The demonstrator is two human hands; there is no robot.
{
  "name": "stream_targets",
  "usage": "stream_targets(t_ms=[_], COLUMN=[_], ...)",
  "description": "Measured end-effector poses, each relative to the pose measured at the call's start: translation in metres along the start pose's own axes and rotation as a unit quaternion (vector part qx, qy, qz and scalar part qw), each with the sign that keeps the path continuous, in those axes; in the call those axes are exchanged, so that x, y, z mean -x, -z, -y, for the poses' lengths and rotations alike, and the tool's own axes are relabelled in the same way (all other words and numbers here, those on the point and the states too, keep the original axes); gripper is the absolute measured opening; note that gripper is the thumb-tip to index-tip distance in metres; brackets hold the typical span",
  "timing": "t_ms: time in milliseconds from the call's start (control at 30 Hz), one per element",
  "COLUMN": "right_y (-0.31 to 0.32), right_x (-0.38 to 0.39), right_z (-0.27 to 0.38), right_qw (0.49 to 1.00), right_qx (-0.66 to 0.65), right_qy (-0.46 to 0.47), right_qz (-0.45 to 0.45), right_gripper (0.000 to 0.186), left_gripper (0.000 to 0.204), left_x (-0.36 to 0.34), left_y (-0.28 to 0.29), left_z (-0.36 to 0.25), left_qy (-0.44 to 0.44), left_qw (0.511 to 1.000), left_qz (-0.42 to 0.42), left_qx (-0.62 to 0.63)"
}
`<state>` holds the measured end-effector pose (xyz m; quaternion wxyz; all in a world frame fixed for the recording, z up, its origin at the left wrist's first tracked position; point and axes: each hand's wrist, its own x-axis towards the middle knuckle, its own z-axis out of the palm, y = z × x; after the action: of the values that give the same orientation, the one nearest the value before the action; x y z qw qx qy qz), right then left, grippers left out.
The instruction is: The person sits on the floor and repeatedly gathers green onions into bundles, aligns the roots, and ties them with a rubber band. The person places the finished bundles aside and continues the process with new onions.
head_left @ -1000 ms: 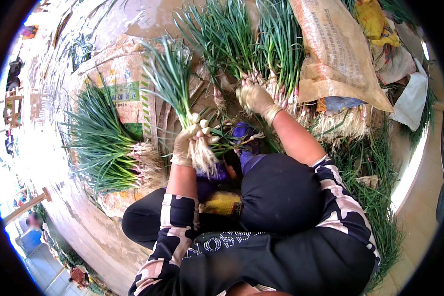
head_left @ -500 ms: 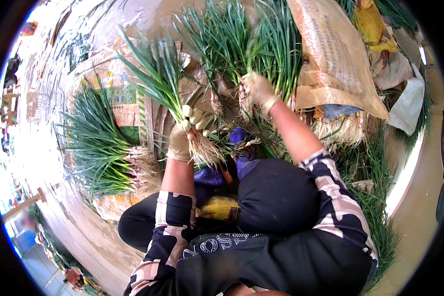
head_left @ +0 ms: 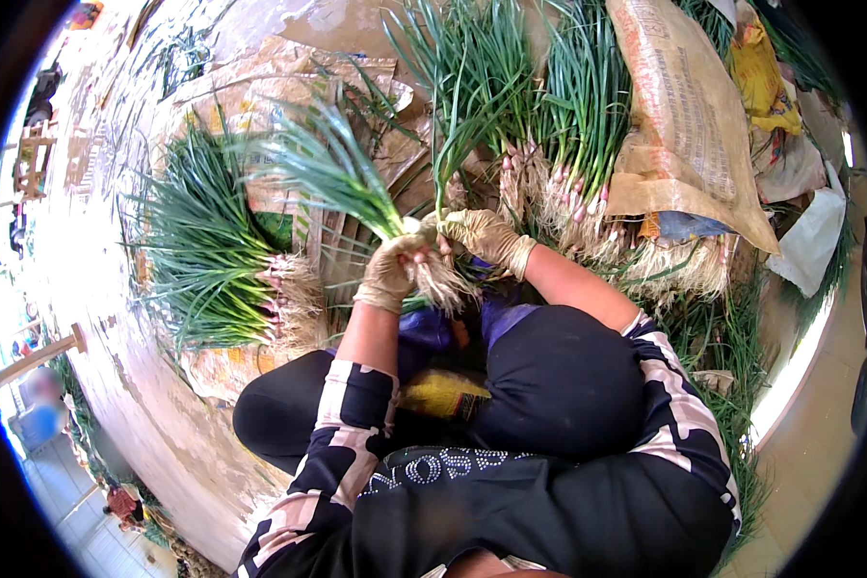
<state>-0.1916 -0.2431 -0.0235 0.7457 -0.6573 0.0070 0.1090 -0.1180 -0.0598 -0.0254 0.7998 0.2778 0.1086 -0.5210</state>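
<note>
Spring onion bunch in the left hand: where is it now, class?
In the head view, the bunch is just left of centre, held in the left hand beside the right hand, with the onion pile farther left.

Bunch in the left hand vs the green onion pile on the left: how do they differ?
The bunch is gripped in the left hand; the pile lies on spread sacking. The bunch is small; the pile is far bulkier. The bunch's leaves look motion-blurred; the pile's are sharper. Both have long green leaves and pale, stringy roots.
</note>
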Motion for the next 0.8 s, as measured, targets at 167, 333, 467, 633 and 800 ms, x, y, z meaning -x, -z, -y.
stream_targets(t_ms=[167, 333, 467, 633, 800], right_y=[0.024, 0.069, 0.042, 0.023, 0.024], right_x=[0.010, 0.067, 0.053, -0.012, -0.032], right_z=[-0.010, 0.012, 0.055, 0.088, 0.037], right_qw=[0.977, 0.959, 0.855, 0.930, 0.860], right_qx=[0.137, -0.114, 0.381, 0.283, 0.504], right_qy=[0.056, -0.260, -0.341, -0.234, -0.041], right_qz=[-0.156, 0.000, 0.084, -0.032, -0.070], right_gripper=[0.015, 0.038, 0.058, 0.066, 0.045], left_gripper=[0.011, 0.020, 0.042, 0.032, 0.023], left_x=[-0.004, 0.008, 0.014, 0.006, 0.008], left_y=[-0.024, -0.034, -0.030, -0.049, -0.068], left_z=[-0.004, -0.023, -0.031, -0.011, -0.004], left_qy=[-0.028, -0.043, 0.014, 0.019, 0.050], left_qw=[0.998, 0.988, 0.996, 0.980, 0.985], left_qz=[0.057, 0.134, 0.021, -0.018, -0.060], left_qx=[0.029, 0.056, -0.087, -0.195, -0.153])
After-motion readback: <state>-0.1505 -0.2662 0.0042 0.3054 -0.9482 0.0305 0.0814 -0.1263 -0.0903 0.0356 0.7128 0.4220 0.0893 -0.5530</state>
